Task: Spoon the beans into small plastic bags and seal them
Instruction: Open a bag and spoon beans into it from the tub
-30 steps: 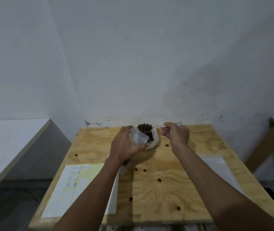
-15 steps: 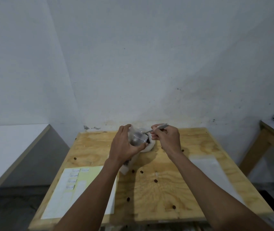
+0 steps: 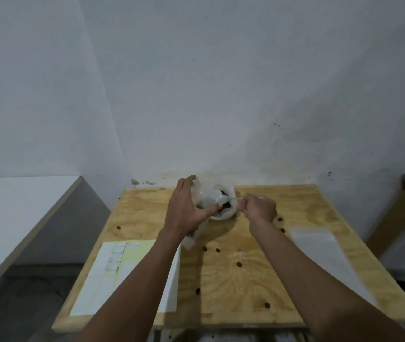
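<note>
On the plywood table [image 3: 221, 280], past the paper sheets [image 3: 112, 275] at its left, the left hand [image 3: 186, 208] grips a small plastic bag [image 3: 202, 198] against the white bowl of beans [image 3: 226, 208], while the right hand [image 3: 259, 208] pinches a spoon [image 3: 233, 199] over it.

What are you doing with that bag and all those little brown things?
A person is scooping beans into a small plastic bag. The left hand holds the bag open over a white bowl of beans at the far side of the wooden table. The right hand grips a spoon with its tip at the bag's mouth. A few loose beans lie scattered on the table, and a paper sheet lies at the left.
</note>
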`<state>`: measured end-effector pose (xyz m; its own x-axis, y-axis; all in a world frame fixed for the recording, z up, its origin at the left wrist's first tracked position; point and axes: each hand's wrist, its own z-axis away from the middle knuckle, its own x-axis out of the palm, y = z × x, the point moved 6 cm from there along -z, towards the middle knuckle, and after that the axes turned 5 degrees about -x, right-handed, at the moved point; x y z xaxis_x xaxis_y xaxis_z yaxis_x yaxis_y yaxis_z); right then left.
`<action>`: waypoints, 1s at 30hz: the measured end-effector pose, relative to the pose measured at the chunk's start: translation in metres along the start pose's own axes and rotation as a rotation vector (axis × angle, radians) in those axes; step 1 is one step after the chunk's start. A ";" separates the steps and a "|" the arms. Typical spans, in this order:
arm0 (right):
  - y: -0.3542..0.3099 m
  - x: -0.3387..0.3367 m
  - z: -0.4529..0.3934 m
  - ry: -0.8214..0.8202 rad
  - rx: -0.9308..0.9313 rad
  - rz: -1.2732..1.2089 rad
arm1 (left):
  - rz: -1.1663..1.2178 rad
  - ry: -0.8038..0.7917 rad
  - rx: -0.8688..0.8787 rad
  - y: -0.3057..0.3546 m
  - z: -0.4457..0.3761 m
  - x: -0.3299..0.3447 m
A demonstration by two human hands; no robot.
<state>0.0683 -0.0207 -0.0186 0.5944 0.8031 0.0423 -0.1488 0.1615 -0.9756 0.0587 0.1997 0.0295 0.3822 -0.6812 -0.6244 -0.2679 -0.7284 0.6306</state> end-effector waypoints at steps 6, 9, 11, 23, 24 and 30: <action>-0.001 0.013 0.001 0.013 -0.084 0.427 | 0.022 0.015 0.002 0.001 -0.005 0.003; -0.038 0.007 0.020 0.126 -0.503 0.438 | 0.034 0.030 0.009 0.003 -0.006 0.004; -0.057 0.016 0.031 -0.078 -0.698 0.299 | 0.036 0.042 0.020 0.005 -0.007 0.003; -0.089 0.041 0.052 -0.468 -0.621 0.192 | 0.460 0.137 -0.117 0.021 -0.006 -0.035; -0.090 0.042 0.056 -0.508 -0.617 0.176 | 0.514 0.145 -0.145 0.022 -0.009 -0.039; -0.097 0.044 0.073 -0.557 -0.623 0.128 | 0.740 0.012 -0.221 0.036 -0.017 -0.045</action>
<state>0.0510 0.0408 0.0934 0.1023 0.9854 -0.1359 0.3714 -0.1645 -0.9138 0.0469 0.2053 0.0875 0.1820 -0.9833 0.0000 -0.2750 -0.0509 0.9601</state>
